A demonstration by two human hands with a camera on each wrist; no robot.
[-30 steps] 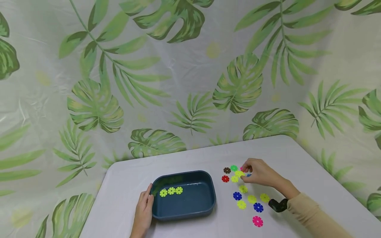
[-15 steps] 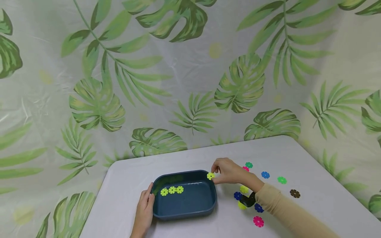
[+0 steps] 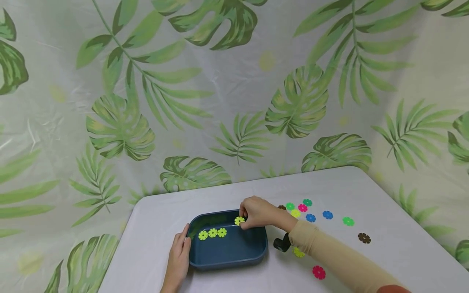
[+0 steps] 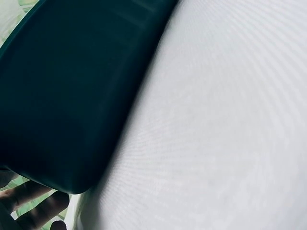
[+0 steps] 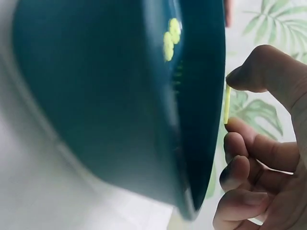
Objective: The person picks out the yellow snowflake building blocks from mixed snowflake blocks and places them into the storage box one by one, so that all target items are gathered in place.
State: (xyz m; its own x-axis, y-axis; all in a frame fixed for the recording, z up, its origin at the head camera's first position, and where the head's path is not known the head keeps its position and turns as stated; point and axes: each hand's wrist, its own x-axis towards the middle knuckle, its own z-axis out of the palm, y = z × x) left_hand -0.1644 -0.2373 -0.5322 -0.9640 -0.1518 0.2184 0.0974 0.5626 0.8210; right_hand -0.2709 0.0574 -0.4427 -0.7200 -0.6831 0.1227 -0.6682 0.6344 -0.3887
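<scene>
A dark blue rectangular tub [image 3: 227, 254] stands on the white table. Several yellow notched plastic discs [image 3: 213, 232] lie in a row inside it, toward the back left. My left hand [image 3: 176, 258] rests against the tub's left side; in the left wrist view, its fingers [image 4: 43, 208] lie along the outside of the wall, fairly straight. Above the tub's back right part, my right hand [image 3: 259, 212] pinches another yellow disc [image 3: 239, 221] between thumb and finger. The right wrist view shows that pinched disc [image 5: 227, 103] edge-on, by the tub's rim [image 5: 192, 201].
Right of the tub lie loose notched discs, among them a pink one [image 3: 318, 272], a blue one [image 3: 327, 215], a green one [image 3: 348, 221] and a brown one [image 3: 364, 238]. My right sleeve [image 3: 326, 244] hides some. A leaf-patterned sheet [image 3: 234, 101] hangs behind the table [image 3: 154, 228].
My right hand has picked up a yellow disc from the group on the right and carried it left, past the rim and over the tub. The left hand stays at the tub's side.
</scene>
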